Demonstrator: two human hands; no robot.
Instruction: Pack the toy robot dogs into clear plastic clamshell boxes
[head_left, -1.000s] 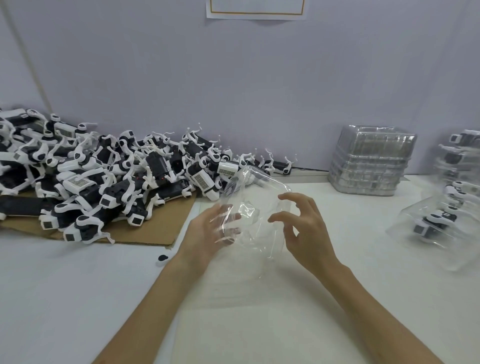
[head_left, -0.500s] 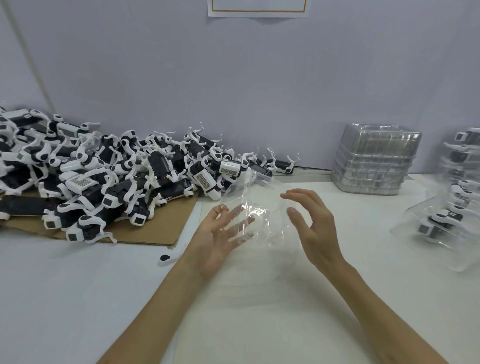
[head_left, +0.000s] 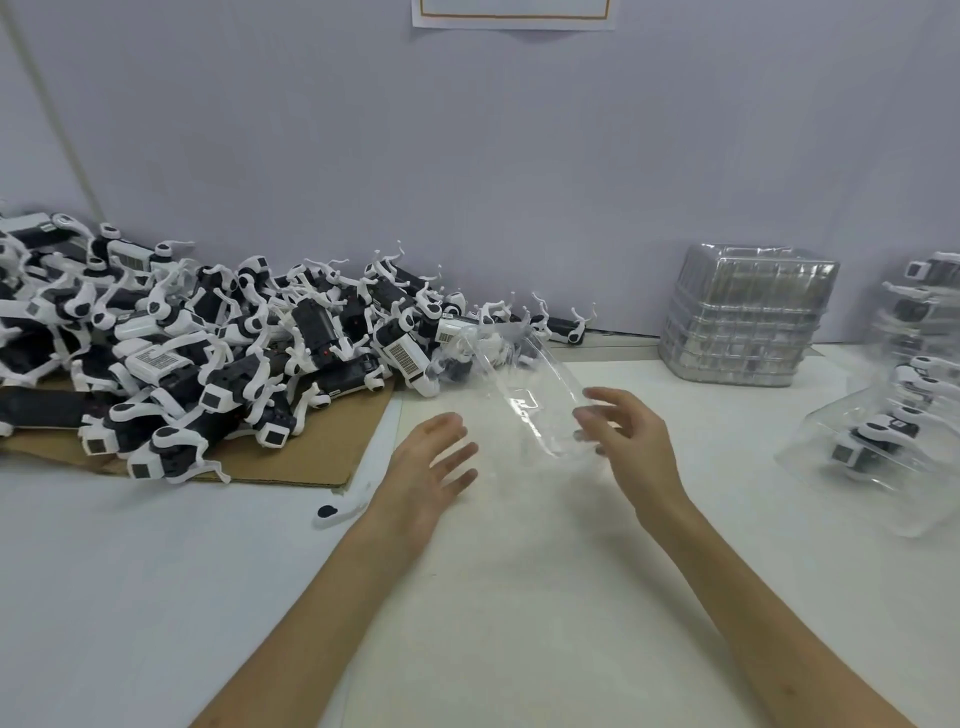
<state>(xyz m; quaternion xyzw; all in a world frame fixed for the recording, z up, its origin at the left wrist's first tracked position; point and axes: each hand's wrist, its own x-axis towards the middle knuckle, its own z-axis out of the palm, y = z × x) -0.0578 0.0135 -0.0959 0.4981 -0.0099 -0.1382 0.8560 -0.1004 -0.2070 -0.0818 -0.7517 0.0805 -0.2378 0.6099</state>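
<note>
An empty clear clamshell box (head_left: 519, 387) hangs tilted above the white table, its far end near the pile of black-and-white toy robot dogs (head_left: 208, 348). My right hand (head_left: 631, 441) pinches the box's near right edge with curled fingers and thumb. Left of the box, my left hand (head_left: 434, 462) has its fingers straight and spread, apart from the plastic and holding nothing. The dogs lie heaped on a sheet of cardboard (head_left: 311, 452) at the left.
A stack of empty clear clamshells (head_left: 748, 322) stands at the back right. Packed boxes with dogs inside (head_left: 878, 457) lie and stack (head_left: 924, 322) at the right edge. A small black-and-white loose part (head_left: 332, 512) lies by my left wrist. A wall closes the back.
My left hand has come off the clamshell and drawn back to the left with fingers spread. The box now tilts further toward the pile, held by my right hand alone.
</note>
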